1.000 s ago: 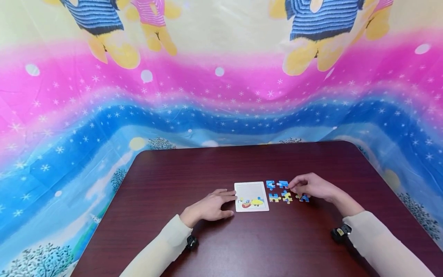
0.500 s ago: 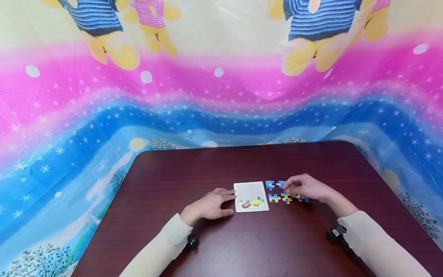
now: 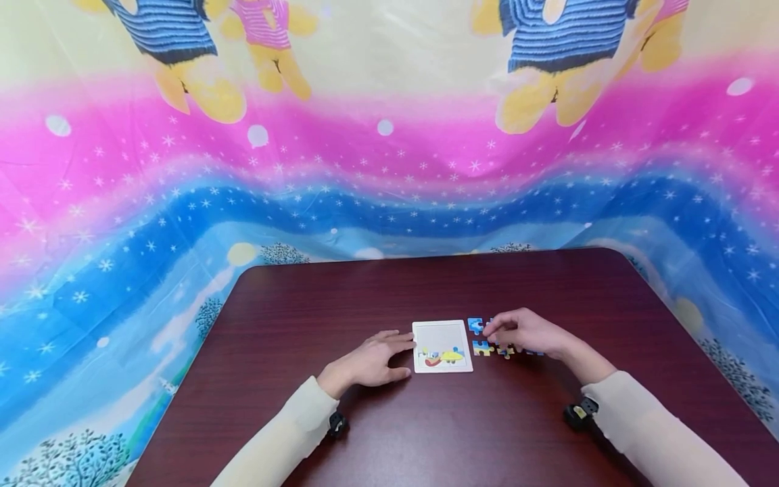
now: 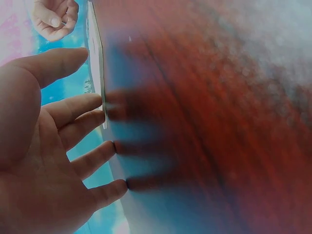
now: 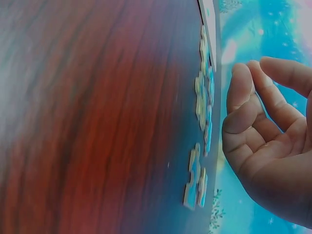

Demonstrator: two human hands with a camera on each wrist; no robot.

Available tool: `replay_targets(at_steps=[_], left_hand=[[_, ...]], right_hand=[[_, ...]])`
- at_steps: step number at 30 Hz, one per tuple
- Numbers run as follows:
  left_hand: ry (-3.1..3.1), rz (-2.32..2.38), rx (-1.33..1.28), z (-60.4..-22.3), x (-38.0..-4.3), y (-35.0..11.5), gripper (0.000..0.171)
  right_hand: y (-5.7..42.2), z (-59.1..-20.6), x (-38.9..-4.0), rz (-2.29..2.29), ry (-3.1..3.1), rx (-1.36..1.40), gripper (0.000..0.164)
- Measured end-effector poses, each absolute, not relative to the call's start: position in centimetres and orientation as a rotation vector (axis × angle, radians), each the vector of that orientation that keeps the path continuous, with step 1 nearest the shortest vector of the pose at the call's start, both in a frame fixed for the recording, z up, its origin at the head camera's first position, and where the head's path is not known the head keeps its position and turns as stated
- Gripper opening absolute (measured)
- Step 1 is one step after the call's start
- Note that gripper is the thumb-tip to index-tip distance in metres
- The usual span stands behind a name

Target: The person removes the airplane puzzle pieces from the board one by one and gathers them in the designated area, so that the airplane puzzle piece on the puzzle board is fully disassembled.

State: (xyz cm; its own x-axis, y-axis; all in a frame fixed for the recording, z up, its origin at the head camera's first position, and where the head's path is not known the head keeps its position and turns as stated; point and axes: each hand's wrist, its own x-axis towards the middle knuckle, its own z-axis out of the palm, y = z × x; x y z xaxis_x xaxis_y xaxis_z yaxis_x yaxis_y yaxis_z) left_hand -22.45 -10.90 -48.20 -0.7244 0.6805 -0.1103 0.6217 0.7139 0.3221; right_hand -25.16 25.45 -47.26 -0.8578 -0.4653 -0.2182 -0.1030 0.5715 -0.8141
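Note:
A white-rimmed jigsaw tray [image 3: 422,369] lies flat on the table, its lower strip filled with a cartoon picture and its upper part plain. My left hand [image 3: 372,360] rests at the tray's left side. In the left wrist view its fingers are spread, with fingertips at the tray edge [image 4: 98,58] and on the tabletop. Right of the tray lie several blue and yellow jigsaw pieces [image 3: 475,326]. My right hand [image 3: 531,333] hovers over them, partly hiding some. In the right wrist view its fingers [image 5: 239,87] are loosely bent above the pieces [image 5: 200,103], with nothing visible between them.
The dark red wooden table [image 3: 328,297] has rounded far corners. Behind it hangs a colourful cloth [image 3: 389,162] with snowflakes and cartoon bears. A small black camera [image 3: 337,425] sits on the left wrist, another camera [image 3: 578,414] on the right.
My right hand has moved left across the jigsaw pieces, toward the tray, and now covers the top middle piece. My left hand and the tray have stayed in place.

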Motion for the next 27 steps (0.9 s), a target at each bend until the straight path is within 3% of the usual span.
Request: replay_targets(at_steps=[27], left_hand=[[2.689,0.41,1.083,-48.0,-22.4,-10.9,0.058]], right_hand=[[20.7,-47.5,-24.7,-1.272,2.324,-0.55,0.023]])
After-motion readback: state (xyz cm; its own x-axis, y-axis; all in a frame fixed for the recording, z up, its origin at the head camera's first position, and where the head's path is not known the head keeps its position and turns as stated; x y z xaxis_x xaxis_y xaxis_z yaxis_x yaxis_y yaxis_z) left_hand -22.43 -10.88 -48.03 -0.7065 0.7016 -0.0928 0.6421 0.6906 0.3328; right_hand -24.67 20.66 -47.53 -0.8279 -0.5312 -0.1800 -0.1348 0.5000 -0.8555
